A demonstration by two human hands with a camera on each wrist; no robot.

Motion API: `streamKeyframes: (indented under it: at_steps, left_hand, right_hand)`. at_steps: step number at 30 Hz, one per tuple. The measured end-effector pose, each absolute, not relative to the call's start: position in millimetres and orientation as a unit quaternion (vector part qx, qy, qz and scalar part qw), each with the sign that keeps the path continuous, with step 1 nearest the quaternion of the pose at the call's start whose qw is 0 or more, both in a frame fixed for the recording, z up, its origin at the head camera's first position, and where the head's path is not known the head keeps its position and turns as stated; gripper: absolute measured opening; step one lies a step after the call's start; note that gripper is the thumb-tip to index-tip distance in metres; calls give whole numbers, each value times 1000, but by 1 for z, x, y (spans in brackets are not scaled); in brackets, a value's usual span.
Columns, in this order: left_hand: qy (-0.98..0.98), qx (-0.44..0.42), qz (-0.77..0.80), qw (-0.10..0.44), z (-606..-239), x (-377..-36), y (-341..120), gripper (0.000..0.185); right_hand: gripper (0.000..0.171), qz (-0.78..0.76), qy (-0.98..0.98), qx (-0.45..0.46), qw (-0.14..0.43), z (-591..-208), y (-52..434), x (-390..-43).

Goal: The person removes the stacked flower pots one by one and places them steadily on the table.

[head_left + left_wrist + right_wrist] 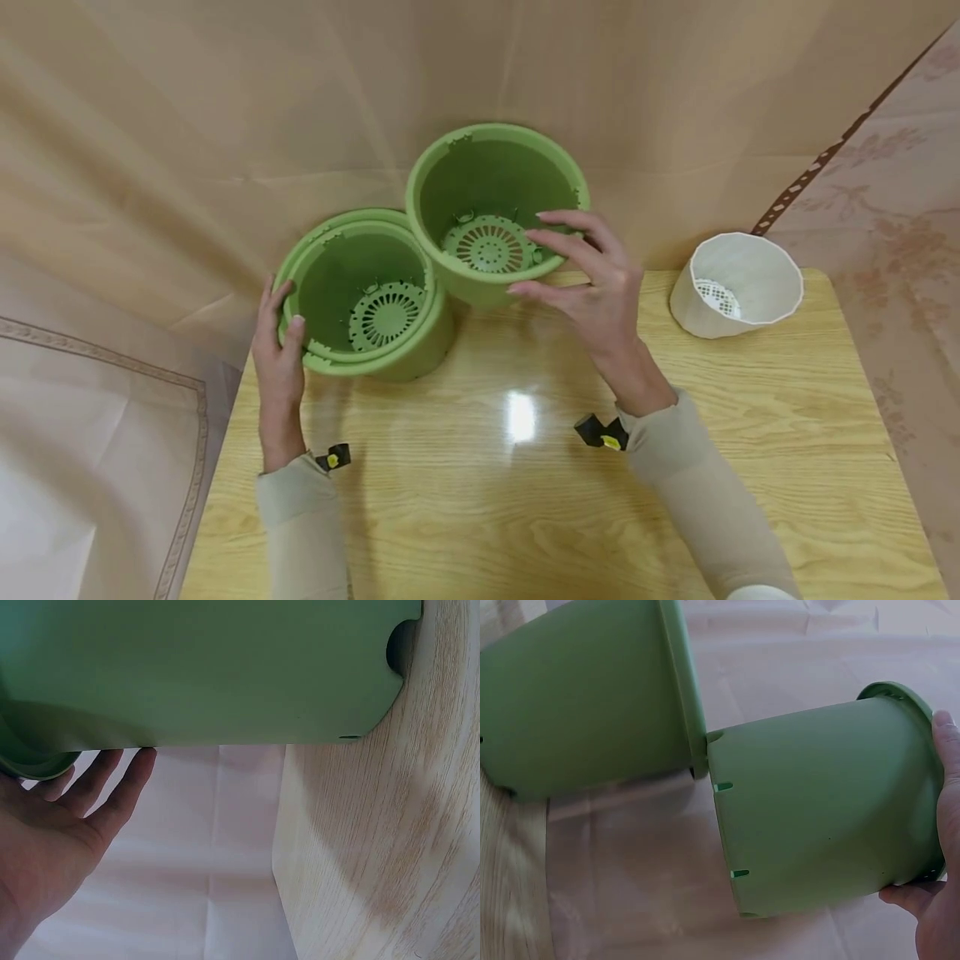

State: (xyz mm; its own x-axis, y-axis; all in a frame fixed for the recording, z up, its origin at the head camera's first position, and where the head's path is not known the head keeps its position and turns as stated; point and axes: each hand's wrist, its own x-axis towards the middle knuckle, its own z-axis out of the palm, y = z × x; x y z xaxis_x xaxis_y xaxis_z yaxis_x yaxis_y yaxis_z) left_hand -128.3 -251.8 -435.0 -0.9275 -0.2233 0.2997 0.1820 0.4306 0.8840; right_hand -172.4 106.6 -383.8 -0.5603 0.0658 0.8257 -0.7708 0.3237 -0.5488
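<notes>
Right hand [603, 287] is gripping a raised round green plastic pot [487, 171] | pot is hanging at that hand's ten o'clock | left hand [281, 354] is holding two nested round green plastic pots [333, 279], at its two o'clock

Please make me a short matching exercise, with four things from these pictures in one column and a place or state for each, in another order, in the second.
Column one:
1. white pot
2. single green pot
3. nested green pots
4. table

Column two:
A. touched by the left hand
B. a wood-grained surface
C. held off the surface by the right hand
D. apart from the other pots, toward the right of the head view

Right pairs: 1-D, 2-C, 3-A, 4-B.
</notes>
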Motion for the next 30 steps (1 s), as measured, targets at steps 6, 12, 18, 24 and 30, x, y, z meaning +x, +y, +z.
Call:
streamKeyframes:
  at_steps: [6, 12, 18, 24, 30]
  left_hand:
    - [-817, 9, -544, 193, -434, -128, -253, 50]
    - [-813, 7, -548, 195, -434, -128, -251, 48]
    - [-811, 4, -551, 196, -442, -132, -255, 48]
    - [-811, 9, -551, 196, -464, -140, -271, 47]
    - [-814, 10, -546, 198, -470, -141, -276, 46]
  right_hand:
    - [56, 516, -724, 225, 398, -390, 123, -171]
    - [55, 509, -740, 212, 385, -400, 137, -169]
    - [55, 500, -752, 205, 378, -408, 148, -168]
    - [54, 485, -769, 197, 366, -415, 159, -165]
    - [56, 455, -794, 192, 355, -425, 171, -164]
